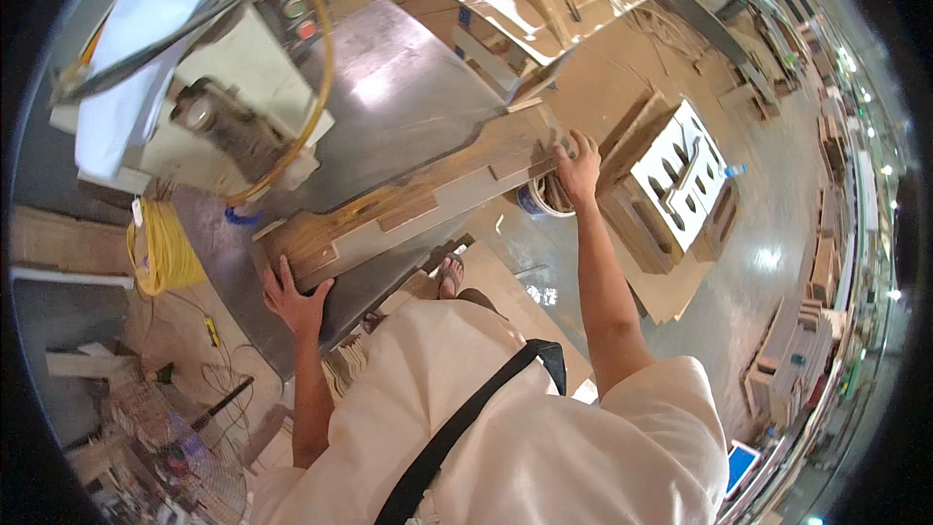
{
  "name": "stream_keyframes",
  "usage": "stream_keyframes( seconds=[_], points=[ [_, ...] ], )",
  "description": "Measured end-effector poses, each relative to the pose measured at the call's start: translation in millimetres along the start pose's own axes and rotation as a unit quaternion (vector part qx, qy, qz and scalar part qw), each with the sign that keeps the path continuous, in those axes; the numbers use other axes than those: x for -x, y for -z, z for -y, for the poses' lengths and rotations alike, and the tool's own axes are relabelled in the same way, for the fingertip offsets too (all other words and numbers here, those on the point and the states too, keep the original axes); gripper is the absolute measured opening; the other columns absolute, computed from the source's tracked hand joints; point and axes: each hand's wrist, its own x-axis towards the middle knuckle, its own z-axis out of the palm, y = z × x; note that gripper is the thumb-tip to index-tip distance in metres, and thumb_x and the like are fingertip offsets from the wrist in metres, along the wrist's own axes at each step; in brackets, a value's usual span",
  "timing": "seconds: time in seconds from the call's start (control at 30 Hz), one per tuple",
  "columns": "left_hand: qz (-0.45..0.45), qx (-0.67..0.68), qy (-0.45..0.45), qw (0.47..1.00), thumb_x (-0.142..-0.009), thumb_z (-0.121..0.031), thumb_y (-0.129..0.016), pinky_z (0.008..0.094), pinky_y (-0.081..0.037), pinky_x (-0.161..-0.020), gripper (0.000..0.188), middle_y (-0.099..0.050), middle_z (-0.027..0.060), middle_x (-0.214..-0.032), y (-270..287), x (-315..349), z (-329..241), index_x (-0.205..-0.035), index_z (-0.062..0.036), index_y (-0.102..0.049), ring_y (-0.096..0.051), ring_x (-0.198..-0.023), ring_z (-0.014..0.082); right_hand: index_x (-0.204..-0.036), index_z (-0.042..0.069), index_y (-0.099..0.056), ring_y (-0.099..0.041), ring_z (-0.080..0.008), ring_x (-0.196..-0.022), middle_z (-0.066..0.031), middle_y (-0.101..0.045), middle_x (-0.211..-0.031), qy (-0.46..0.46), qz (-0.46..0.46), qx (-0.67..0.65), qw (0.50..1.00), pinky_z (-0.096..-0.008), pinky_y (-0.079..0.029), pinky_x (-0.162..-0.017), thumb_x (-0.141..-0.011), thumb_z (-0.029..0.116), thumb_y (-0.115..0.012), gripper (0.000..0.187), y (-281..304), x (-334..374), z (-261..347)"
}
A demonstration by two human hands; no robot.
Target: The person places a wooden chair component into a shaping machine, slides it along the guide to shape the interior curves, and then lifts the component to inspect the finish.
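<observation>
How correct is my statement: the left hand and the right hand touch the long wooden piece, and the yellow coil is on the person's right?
Only the coil's side is wrong: in the head view, the yellow coil is on the person's left. The left hand and right hand do touch the long wooden piece.

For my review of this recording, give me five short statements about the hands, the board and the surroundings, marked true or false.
1. The left hand touches the wooden board. True.
2. The right hand is well away from the board. False: the right hand is at the board's other end.
3. The coil at the left is yellow. True.
4. The person wears a black shirt. False: the shirt is pale; the strap across it is black.
5. A bucket shows just below the right hand. True.
</observation>
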Motion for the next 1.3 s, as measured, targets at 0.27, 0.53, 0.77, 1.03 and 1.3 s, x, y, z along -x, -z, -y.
stream_keyframes(
  seconds=[0.27, 0.53, 0.77, 1.03, 1.3],
  points=[
    [0.038, 0.019, 0.014, 0.999, -0.065, -0.072, -0.078, 0.0688, -0.017, -0.112, 0.107, -0.028, 0.0137, -0.159, 11.9, -0.8, -0.3, -0.153, -0.0232, -0.042, -0.028, -0.146, 0.0365, -0.128, 0.024, -0.067, -0.042, -0.0375, -0.133, -0.0033, -0.052, -0.144, 0.048, 0.102, 0.098, 0.989, -0.0583, -0.033, -0.11, -0.079, 0.05, -0.074, 0.055, -44.0, 18.1, 54.3],
    [0.014, 0.031, 0.004, 0.999, -0.064, -0.065, -0.082, 0.0621, -0.026, -0.109, 0.106, -0.029, 0.0131, -0.159, 41.2, 12.0, 94.0, -0.153, -0.0257, -0.041, -0.029, -0.146, 0.0346, -0.13, 0.024, -0.066, -0.033, -0.0425, -0.139, -0.0087, -0.044, -0.151, 0.08, 0.163, 0.11, 0.977, -0.0635, -0.027, -0.111, -0.068, 0.061, -0.079, 0.074, -48.7, 112.2, 116.5],
    [-0.003, 0.011, 0.066, 0.998, -0.057, -0.045, -0.091, 0.0565, -0.026, -0.114, 0.111, -0.031, 0.0149, -0.16, 71.1, 63.5, 213.3, -0.154, -0.0247, -0.039, -0.031, -0.146, 0.0362, -0.136, 0.02, -0.057, -0.025, -0.0484, -0.139, -0.0173, -0.036, -0.153, 0.169, 0.167, 0.14, 0.961, -0.0652, -0.023, -0.11, -0.058, 0.066, -0.083, 0.095, -90.5, 204.5, 210.3],
    [-0.031, -0.011, 0.196, 0.98, -0.068, -0.07, -0.078, 0.0618, -0.022, -0.113, 0.108, -0.026, 0.0158, -0.162, 76.9, 151.2, 187.7, -0.157, -0.0264, -0.035, -0.028, -0.146, 0.0406, -0.133, 0.022, -0.059, -0.027, -0.05, -0.137, -0.0146, -0.039, -0.151, 0.313, 0.183, 0.056, 0.93, -0.0655, -0.019, -0.109, -0.053, 0.058, -0.084, 0.091, -147.5, 172.8, 240.4],
    [-0.052, -0.053, 0.292, 0.954, -0.064, -0.056, -0.086, 0.0581, -0.026, -0.112, 0.108, -0.031, 0.0155, -0.16, 72.5, 166.1, 138.7, -0.156, -0.0276, -0.037, -0.031, -0.145, 0.0381, -0.129, 0.02, -0.061, -0.025, -0.044, -0.139, -0.0124, -0.04, -0.149, 0.351, 0.211, 0.042, 0.911, -0.0638, -0.02, -0.11, -0.054, 0.052, -0.085, 0.085, -178.0, 139.0, 258.7]
  ],
)
